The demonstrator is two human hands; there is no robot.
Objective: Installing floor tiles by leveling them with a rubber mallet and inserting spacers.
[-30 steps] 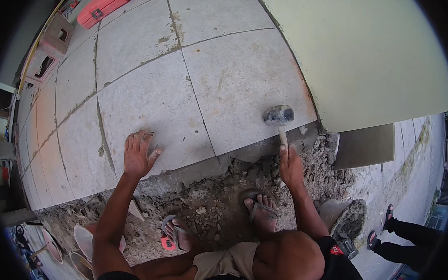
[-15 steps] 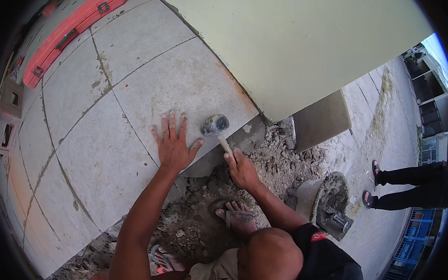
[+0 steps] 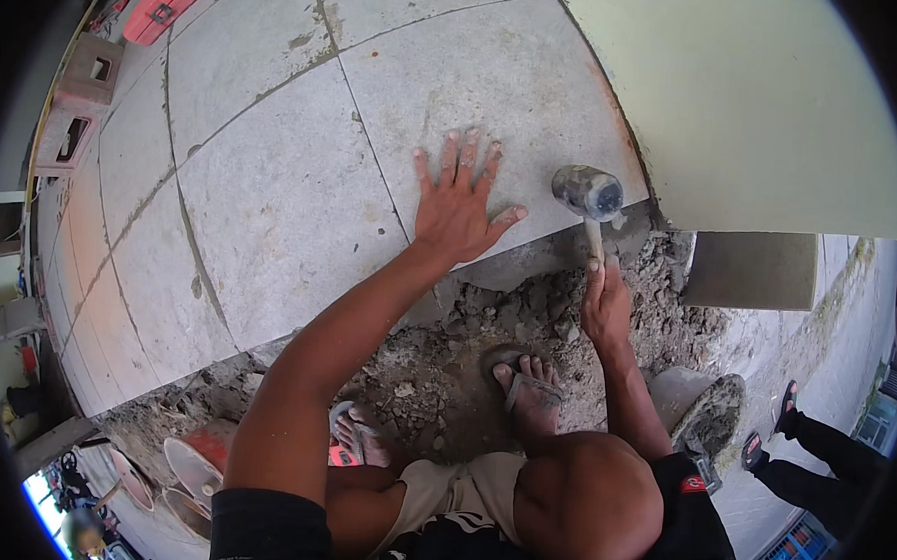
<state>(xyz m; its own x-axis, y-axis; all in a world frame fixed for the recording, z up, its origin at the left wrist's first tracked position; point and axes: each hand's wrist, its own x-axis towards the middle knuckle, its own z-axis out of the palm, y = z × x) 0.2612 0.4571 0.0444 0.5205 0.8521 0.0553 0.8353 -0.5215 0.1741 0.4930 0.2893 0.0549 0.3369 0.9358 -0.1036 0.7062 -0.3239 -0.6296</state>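
My left hand [image 3: 455, 202] lies spread, palm down, on a large pale grey floor tile [image 3: 468, 71], near its front edge. To its right, my right hand [image 3: 606, 305] is wrapped round the light handle of a dark-headed mallet [image 3: 587, 194], whose head is over the tile's front right corner, beside the pale green wall [image 3: 756, 103]. Below the tile's edge is grey mortar and broken, lumpy rubble [image 3: 435, 369], where my sandaled feet are.
A red case [image 3: 170, 3] and crates [image 3: 81, 104] stand back left. A loose dark slab [image 3: 749, 268] and a bucket of mortar [image 3: 708, 421] are right, near another person's legs [image 3: 815, 471]. Several buckets [image 3: 195, 459] lie lower left.
My left hand has moved right and forward from the left tile onto the right one, fingers now spread. My right hand still holds the mallet. The view has swung and turned.
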